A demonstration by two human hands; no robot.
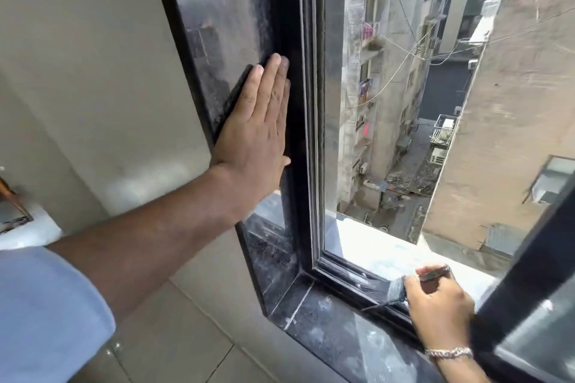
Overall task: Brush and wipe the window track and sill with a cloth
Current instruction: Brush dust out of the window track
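My left hand [259,121] lies flat, fingers together, against the dark stone side wall of the window recess. My right hand [438,305] grips a paint brush [395,291] at the lower right; its dark bristles point left and touch the black window track [342,274]. The dark granite sill [326,320] in front of the track is dusty with white specks. No cloth is in view.
The black window frame post [308,102] stands upright in the middle. An open sash [535,289] juts in at the lower right, close to my right wrist. Outside lie a white ledge [389,249] and a deep drop between buildings. Beige tiled wall fills the left.
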